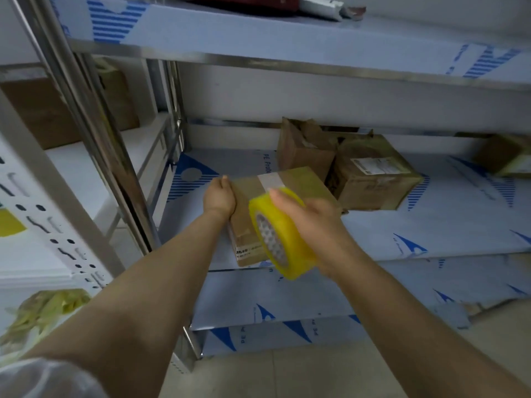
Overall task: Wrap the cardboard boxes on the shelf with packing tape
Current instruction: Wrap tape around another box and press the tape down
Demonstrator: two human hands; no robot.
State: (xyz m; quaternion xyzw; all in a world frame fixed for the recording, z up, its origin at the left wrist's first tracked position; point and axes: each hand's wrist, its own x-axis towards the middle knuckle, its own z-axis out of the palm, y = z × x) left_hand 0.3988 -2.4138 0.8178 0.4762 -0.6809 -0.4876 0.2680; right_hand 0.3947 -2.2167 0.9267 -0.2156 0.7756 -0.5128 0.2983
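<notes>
A brown cardboard box (pixel 304 182) with a white tape strip across its top stands at the front of the middle shelf (pixel 431 225). My left hand (pixel 219 196) holds the box's left side, fingers curled over its top edge. My right hand (pixel 313 222) grips a big roll of yellow packing tape (pixel 283 242) in front of the box, just above its near face. Whether tape runs from the roll to the box is hard to tell.
Behind the box stand a torn open carton (pixel 304 150) and a labelled carton (pixel 376 176); another box (pixel 505 159) sits far right. More boxes (pixel 40 116) fill the left rack. An upper shelf (pixel 287 41) overhangs. A steel post (pixel 94 133) stands left.
</notes>
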